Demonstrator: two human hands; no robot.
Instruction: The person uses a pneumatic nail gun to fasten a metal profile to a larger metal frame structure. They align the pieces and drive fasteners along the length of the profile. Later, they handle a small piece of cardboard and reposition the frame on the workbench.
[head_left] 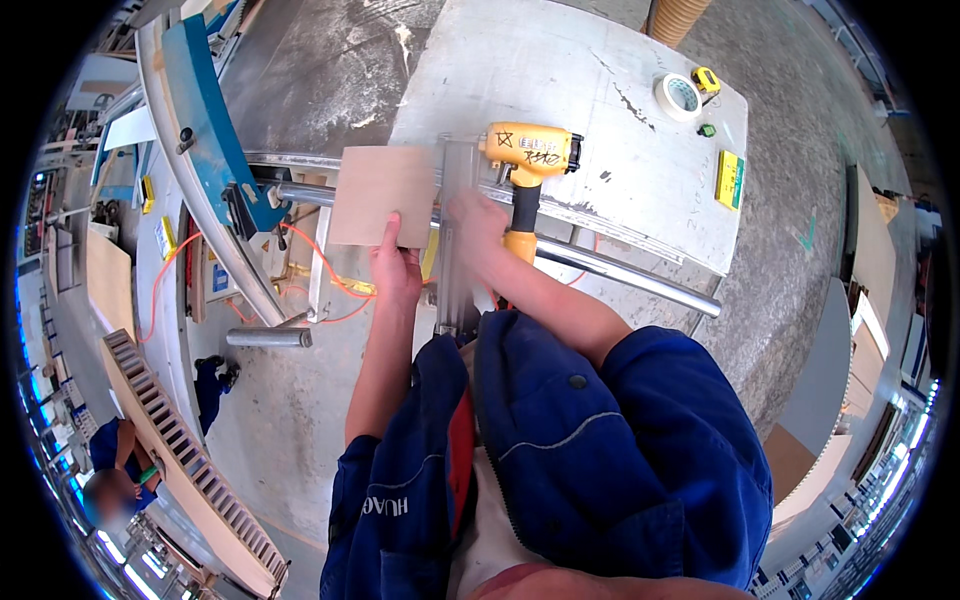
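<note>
My left hand [396, 262] grips the lower edge of a square light-brown board [384, 190], thumb on top and the other fingers mostly underneath. Just right of the board, a long grey strip [459, 200] points away from my body, smeared by motion. Closed against its right side is my right hand [478, 228], also blurred, so its fingers show poorly. A yellow nail gun [530, 148] with a black grip lies on the table beyond my right hand, its nose toward the strip.
The pale worktable [560, 60] holds a tape roll [679, 97], a yellow tape measure [706, 80] and a yellow-green box [730, 180]. A metal rail [620, 272] runs along its near edge. A blue curved machine arm [215, 120] stands left; an orange hose [325, 262] hangs below. Another person [120, 460] is at lower left.
</note>
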